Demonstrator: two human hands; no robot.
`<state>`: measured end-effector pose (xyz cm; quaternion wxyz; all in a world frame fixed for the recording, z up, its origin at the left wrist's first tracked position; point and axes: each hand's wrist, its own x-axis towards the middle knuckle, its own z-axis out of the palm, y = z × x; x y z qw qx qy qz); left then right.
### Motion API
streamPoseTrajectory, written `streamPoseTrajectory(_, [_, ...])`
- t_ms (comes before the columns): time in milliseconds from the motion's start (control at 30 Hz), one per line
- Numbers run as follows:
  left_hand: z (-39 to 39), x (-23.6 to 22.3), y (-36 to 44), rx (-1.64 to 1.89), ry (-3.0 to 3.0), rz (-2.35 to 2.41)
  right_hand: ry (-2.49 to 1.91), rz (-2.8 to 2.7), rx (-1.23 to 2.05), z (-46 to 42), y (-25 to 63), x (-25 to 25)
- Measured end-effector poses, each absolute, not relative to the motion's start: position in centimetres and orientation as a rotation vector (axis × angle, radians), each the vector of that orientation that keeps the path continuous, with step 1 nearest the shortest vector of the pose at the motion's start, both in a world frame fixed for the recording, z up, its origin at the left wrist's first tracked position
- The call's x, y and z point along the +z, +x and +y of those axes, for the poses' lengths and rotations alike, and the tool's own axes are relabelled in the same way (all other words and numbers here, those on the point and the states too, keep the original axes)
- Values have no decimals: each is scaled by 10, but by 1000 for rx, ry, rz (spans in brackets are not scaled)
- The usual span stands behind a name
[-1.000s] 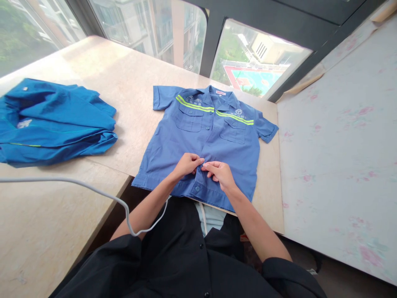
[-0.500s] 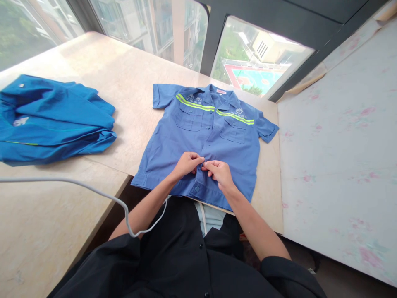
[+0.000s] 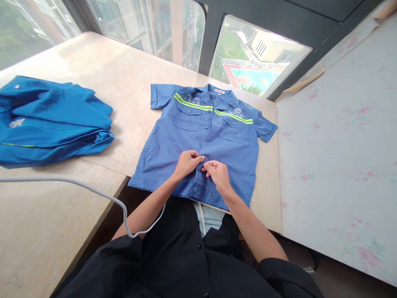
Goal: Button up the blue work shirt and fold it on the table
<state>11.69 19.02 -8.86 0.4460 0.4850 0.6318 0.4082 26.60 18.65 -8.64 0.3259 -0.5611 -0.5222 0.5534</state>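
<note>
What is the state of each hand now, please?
Left hand: closed, pinching the front edge of the short-sleeved shirt.
Right hand: closed, pinching the same edge beside it.

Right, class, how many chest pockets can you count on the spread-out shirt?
2. The left pocket sits just below the left yellow stripe on the shirt; the right pocket sits just below the right yellow stripe. Any on the underside would be hidden.

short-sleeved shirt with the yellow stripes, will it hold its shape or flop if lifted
The short-sleeved shirt would probably flop: its cloth wrinkles softly near the left hand and right hand. It looks light for its size, being thin and spread nearly flat. Its loose sleeves may dangle.
</note>
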Motion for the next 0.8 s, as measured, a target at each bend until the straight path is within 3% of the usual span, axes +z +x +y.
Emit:
streamPoseTrajectory(433, [189, -93, 123, 1051, 1200, 1721, -1436, -1520, 1204, 183, 263, -86])
streamPoseTrajectory(800, [188, -89, 105, 1040, 1869, 1667, -1379, -1673, 1092, 186, 264, -84])
